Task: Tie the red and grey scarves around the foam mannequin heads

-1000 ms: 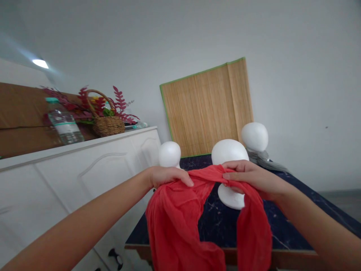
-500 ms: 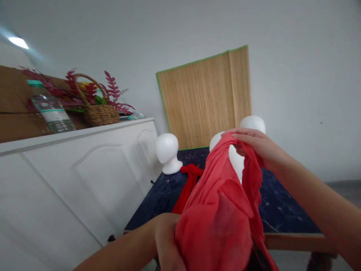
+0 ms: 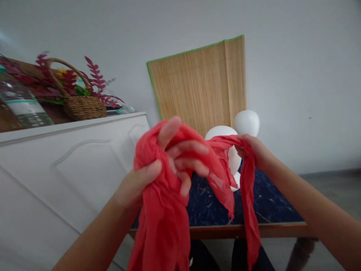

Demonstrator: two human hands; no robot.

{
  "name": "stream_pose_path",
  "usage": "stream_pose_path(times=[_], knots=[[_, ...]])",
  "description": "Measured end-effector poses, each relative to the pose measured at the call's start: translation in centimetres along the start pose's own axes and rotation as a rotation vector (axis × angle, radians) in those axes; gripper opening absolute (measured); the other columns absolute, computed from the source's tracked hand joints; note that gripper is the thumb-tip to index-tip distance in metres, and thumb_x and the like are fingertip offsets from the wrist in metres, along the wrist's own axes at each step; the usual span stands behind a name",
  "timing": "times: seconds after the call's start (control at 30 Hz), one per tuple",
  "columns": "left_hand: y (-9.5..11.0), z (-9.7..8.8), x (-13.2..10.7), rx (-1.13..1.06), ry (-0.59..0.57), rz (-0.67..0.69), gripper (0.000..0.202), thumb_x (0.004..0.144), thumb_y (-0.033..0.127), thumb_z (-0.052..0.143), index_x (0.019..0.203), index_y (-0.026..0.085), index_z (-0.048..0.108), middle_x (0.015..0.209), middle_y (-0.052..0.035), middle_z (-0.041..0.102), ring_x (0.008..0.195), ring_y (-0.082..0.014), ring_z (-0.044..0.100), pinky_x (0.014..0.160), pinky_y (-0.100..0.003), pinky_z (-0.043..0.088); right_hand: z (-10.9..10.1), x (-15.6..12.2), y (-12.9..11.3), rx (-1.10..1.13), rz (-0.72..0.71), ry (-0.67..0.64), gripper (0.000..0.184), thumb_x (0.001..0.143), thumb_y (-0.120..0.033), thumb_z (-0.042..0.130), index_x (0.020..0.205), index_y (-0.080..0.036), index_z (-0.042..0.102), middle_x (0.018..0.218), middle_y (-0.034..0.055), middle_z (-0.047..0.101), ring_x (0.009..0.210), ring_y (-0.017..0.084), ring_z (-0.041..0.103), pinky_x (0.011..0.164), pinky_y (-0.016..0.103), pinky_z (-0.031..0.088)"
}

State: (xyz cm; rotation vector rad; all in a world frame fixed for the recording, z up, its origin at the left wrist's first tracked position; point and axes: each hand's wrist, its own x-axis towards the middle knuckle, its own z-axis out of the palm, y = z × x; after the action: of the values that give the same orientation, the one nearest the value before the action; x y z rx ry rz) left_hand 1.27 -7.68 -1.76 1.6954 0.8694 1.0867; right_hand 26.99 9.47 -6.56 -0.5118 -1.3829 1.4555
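Observation:
A coral-red scarf (image 3: pixel 166 218) is stretched between my two hands above the near side of the table. My left hand (image 3: pixel 183 150) grips a gathered part of it, with the cloth running between thumb and loosely curled, blurred fingers. Long folds hang below that hand. Further right, my right hand (image 3: pixel 255 150) pinches a narrow twisted length, and a thin tail of cloth drops past the table edge. Behind the scarf stands a white foam head (image 3: pixel 221 131), partly covered. Another white foam head (image 3: pixel 246 123) shows just beyond my right hand.
A dark blue marbled table (image 3: pixel 273 203) has a wooden front edge. Left of it, a white cabinet (image 3: pixel 93 165) carries a wicker basket (image 3: pixel 84 107) of artificial flowers and a plastic bottle (image 3: pixel 24 101). On the wall hangs a bamboo mat (image 3: pixel 197 86).
My left hand has risen from low in the view and now has scarf gathered over it. The scarf spans sideways between my hands. The left foam head and red cloth are now hidden.

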Motion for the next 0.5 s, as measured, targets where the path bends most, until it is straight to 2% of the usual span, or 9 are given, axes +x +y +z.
stream_pose_path(times=[0.07, 0.13, 0.27, 0.33, 0.4, 0.5], knots=[[2.3, 0.4, 2.6, 0.197, 0.081, 0.231, 0.049, 0.084, 0.056, 0.042, 0.131, 0.042, 0.048, 0.119, 0.0052, 0.064, 0.124, -0.0187, 0.05, 0.089, -0.03, 0.052, 0.7, -0.4, 1.7, 0.053, 0.076, -0.137, 0.04, 0.082, -0.05, 0.056, 0.061, -0.019, 0.042, 0.051, -0.0066, 0.028, 0.042, 0.006, 0.022, 0.038, 0.021, 0.016], [3.9, 0.5, 5.4, 0.387, 0.07, 0.34, 0.044, 0.091, 0.044, 0.036, 0.133, 0.039, 0.046, 0.125, 0.0064, 0.061, 0.137, -0.0173, 0.035, 0.107, -0.034, 0.04, 1.8, -1.1, 3.3, 0.128, 0.12, -0.273, 0.047, 0.081, -0.061, 0.053, 0.065, -0.018, 0.044, 0.053, -0.007, 0.027, 0.043, 0.006, 0.02, 0.039, 0.02, 0.015], [4.6, 0.7, 10.4, 0.704, 0.078, 0.406, 0.048, 0.091, 0.042, 0.039, 0.137, 0.027, 0.043, 0.134, 0.0011, 0.055, 0.137, -0.0195, 0.033, 0.113, -0.035, 0.032, 5.5, -3.4, 6.1, 0.324, 0.184, -0.411, 0.057, 0.068, -0.074, 0.06, 0.067, -0.017, 0.051, 0.051, -0.0076, 0.031, 0.041, 0.005, 0.02, 0.04, 0.018, 0.02], [4.3, 1.1, 12.2, 0.83, 0.066, 0.392, 0.054, 0.09, 0.047, 0.04, 0.138, 0.022, 0.042, 0.136, -0.002, 0.053, 0.137, -0.022, 0.033, 0.113, -0.037, 0.029, 7.6, -4.5, 6.9, 0.412, 0.234, -0.416, 0.055, 0.061, -0.071, 0.07, 0.067, -0.019, 0.055, 0.05, -0.0059, 0.041, 0.042, 0.006, 0.031, 0.043, 0.02, 0.032], [3.8, 1.5, 13.4, 0.949, 0.001, 0.35, 0.059, 0.09, 0.052, 0.039, 0.138, 0.02, 0.043, 0.134, -0.0048, 0.055, 0.137, -0.0242, 0.034, 0.114, -0.038, 0.027, 9.3, -5.3, 7.2, 0.466, 0.271, -0.465, 0.046, 0.056, -0.058, 0.08, 0.073, -0.02, 0.061, 0.059, -0.0028, 0.054, 0.052, 0.011, 0.048, 0.055, 0.023, 0.045], [3.3, 1.0, 14.4, 1.132, -0.107, 0.276, 0.065, 0.088, 0.059, 0.039, 0.138, 0.019, 0.043, 0.132, -0.0077, 0.056, 0.135, -0.026, 0.036, 0.113, -0.039, 0.025, 10.5, -6.0, 6.8, 0.461, 0.27, -0.617, 0.034, 0.055, -0.035, 0.084, 0.078, -0.018, 0.065, 0.074, -0.0002, 0.062, 0.069, 0.014, 0.058, 0.068, 0.025, 0.048]])
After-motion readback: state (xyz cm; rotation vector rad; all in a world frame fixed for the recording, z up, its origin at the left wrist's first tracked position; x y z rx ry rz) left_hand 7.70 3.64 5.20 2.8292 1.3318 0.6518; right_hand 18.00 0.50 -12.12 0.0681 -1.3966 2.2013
